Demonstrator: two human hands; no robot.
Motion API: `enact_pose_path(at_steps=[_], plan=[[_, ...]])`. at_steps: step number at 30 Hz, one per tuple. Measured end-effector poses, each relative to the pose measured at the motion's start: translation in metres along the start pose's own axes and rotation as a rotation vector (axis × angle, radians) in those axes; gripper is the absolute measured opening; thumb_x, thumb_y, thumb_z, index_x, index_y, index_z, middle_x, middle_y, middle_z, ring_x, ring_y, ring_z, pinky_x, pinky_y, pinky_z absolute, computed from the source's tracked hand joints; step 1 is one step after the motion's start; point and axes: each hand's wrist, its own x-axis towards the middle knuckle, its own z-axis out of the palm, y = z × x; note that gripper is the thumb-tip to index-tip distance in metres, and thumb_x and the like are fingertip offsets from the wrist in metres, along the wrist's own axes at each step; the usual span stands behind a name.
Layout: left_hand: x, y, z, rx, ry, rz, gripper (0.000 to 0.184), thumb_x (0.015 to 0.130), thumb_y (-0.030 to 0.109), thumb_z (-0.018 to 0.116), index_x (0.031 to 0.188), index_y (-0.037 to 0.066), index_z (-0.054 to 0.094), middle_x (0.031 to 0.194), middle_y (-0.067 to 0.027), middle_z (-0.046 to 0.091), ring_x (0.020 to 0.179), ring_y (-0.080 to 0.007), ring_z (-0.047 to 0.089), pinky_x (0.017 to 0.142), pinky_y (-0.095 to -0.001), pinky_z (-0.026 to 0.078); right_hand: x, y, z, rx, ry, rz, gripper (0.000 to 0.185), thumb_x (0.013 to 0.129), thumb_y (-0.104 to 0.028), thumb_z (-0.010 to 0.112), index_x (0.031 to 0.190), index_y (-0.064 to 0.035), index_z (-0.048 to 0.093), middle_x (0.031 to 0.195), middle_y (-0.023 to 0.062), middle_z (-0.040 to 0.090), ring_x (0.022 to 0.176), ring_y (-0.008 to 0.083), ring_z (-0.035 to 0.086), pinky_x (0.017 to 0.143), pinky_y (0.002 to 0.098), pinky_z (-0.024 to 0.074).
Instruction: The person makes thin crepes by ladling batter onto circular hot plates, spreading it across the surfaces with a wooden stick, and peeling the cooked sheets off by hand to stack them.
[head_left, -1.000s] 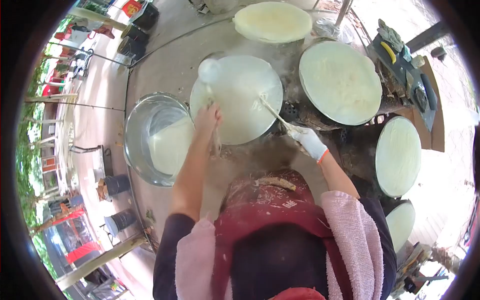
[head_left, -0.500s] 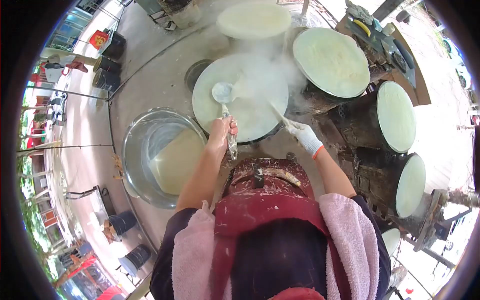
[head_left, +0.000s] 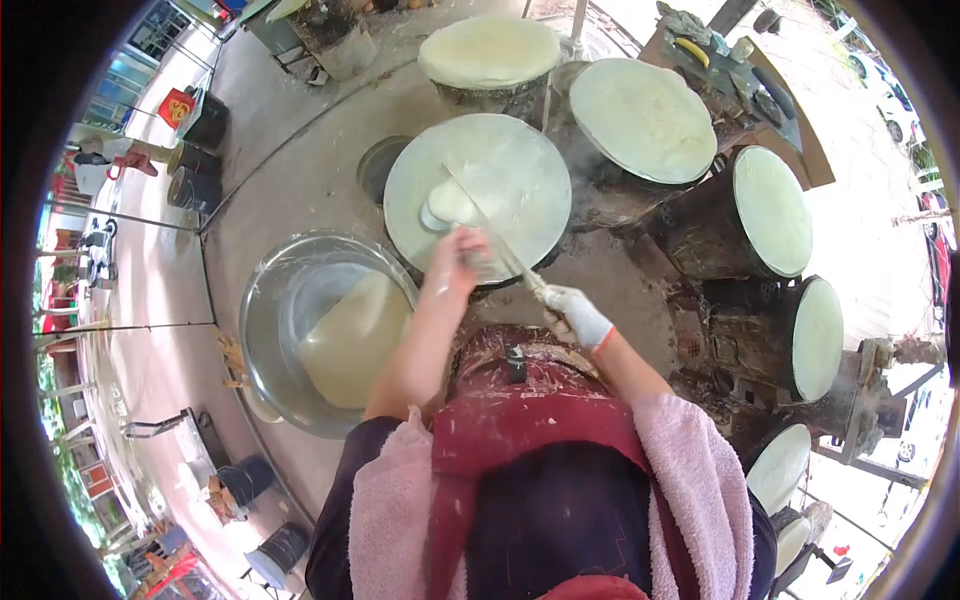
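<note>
My bare left hand [head_left: 460,262] is wrapped round the handle of a ladle, partly blurred. The ladle's bowl [head_left: 450,205] holds pale batter and sits over the near left part of a round, batter-coated griddle [head_left: 520,160]. In a white glove, my right hand [head_left: 575,312] grips a long thin stick [head_left: 490,220] that slants up and left across the griddle. The stick's far end lies beyond the ladle bowl. A large metal basin [head_left: 262,350] of pale batter [head_left: 355,340] stands left of my left forearm.
More round griddles coated pale stand at the back [head_left: 490,52], back right [head_left: 645,120] and right [head_left: 773,212], [head_left: 817,340]. A cluttered board with a yellow object [head_left: 692,52] lies at the far right. Dark buckets [head_left: 245,480] stand on the left.
The ladle bowl has dropped lower over the griddle and now holds batter. My right hand has come left and down, with its stick reaching further across. The steam has thinned, and the view has shifted.
</note>
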Motion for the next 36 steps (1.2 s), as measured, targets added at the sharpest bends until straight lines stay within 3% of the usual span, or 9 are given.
enact_pose_path(at_steps=[2,5,7,11,14,15,23,33,36], plan=[[-0.02,0.022,-0.034,-0.011,-0.06,0.159,0.005,0.097,0.012,0.052,0.095,0.008,0.054,0.077,0.0006,0.054,0.058,-0.0076,0.051,0.055,-0.0243,0.043,-0.007,-0.015,-0.017,-0.109,0.11,-0.267,0.039,0.096,-0.026,0.062,0.134,-0.0169,0.061,0.063,-0.0074,0.049,0.039,0.0024,0.031,0.035,0.0203,0.0233],[-0.001,0.036,-0.105,-0.283,-0.668,-0.168,0.016,0.101,0.02,0.051,0.105,0.006,0.057,0.076,0.0014,0.056,0.044,-0.0038,0.044,0.047,-0.02,0.035,0.022,0.002,-0.047,-0.39,0.195,-0.583,0.043,0.093,-0.024,0.066,0.133,-0.0077,0.06,0.098,0.0056,0.069,0.08,0.0134,0.063,0.072,0.0245,0.0493],[-0.048,0.053,-0.041,-0.149,-0.322,-0.034,0.017,0.102,0.019,0.049,0.105,0.004,0.055,0.075,0.0009,0.056,0.039,-0.004,0.04,0.044,-0.02,0.03,0.001,-0.005,-0.047,-0.642,0.127,-0.464,0.045,0.091,-0.023,0.069,0.131,-0.0029,0.06,0.134,0.011,0.061,0.123,0.0194,0.055,0.108,0.0301,0.0375],[-0.01,0.076,-0.013,-0.465,-0.72,-0.242,0.018,0.102,0.016,0.047,0.109,-0.001,0.051,0.074,0.0002,0.054,0.039,-0.0035,0.039,0.042,-0.0204,0.029,-0.03,-0.038,-0.088,-0.211,0.275,-0.491,0.048,0.088,-0.023,0.073,0.132,-0.0046,0.061,0.125,0.0072,0.064,0.114,0.0144,0.057,0.102,0.0285,0.0424],[-0.028,0.043,0.036,0.082,-0.045,0.18,0.019,0.103,0.015,0.044,0.11,-0.002,0.047,0.072,0.001,0.052,0.039,-0.0024,0.036,0.041,-0.0199,0.03,-0.05,-0.095,-0.173,-0.048,0.518,-0.761,0.064,0.085,-0.018,0.077,0.139,0.0016,0.05,0.128,0.0029,0.059,0.11,0.0092,0.055,0.096,0.0251,0.0442],[-0.006,0.04,0.012,-0.292,-0.541,-0.116,0.017,0.102,0.01,0.043,0.111,-0.003,0.047,0.072,0.0017,0.049,0.041,-0.001,0.036,0.04,-0.0187,0.03,-0.052,-0.12,-0.203,-0.13,0.629,-0.795,0.068,0.083,-0.017,0.079,0.14,0.0028,0.047,0.131,0.0048,0.058,0.112,0.0112,0.056,0.099,0.0264,0.0438],[-0.042,-0.026,0.131,-0.119,-0.244,0.0,0.028,0.104,0.014,0.037,0.118,-0.01,0.044,0.072,-0.0006,0.048,0.037,-0.0042,0.034,0.036,-0.0179,0.027,0.054,-0.29,-0.415,-0.314,0.843,-0.856,0.078,0.067,-0.037,0.083,0.127,0.0035,0.054,0.11,0.0182,0.069,0.096,0.0259,0.068,0.084,0.033,0.0511],[-0.022,-0.041,0.19,-0.372,-0.152,-0.143,0.035,0.106,0.02,0.027,0.115,-0.011,0.042,0.068,-0.0083,0.048,0.035,-0.0124,0.039,0.033,-0.0219,0.038,0.005,-0.361,-0.322,-0.088,0.88,-0.97,0.046,0.078,-0.011,0.07,0.122,-0.0049,0.06,0.108,0.0122,0.069,0.093,0.0224,0.067,0.085,0.0353,0.0534],[0.016,-0.035,0.21,-0.422,-0.547,-0.484,0.041,0.107,0.021,0.027,0.129,-0.012,0.036,0.075,-0.0094,0.052,0.037,-0.0113,0.038,0.034,-0.0223,0.037,-0.041,-0.353,-0.293,0.049,0.915,-1.249,0.036,0.074,-0.003,0.071,0.11,-0.0024,0.063,0.099,0.0089,0.068,0.093,0.0178,0.064,0.084,0.0322,0.0528]])
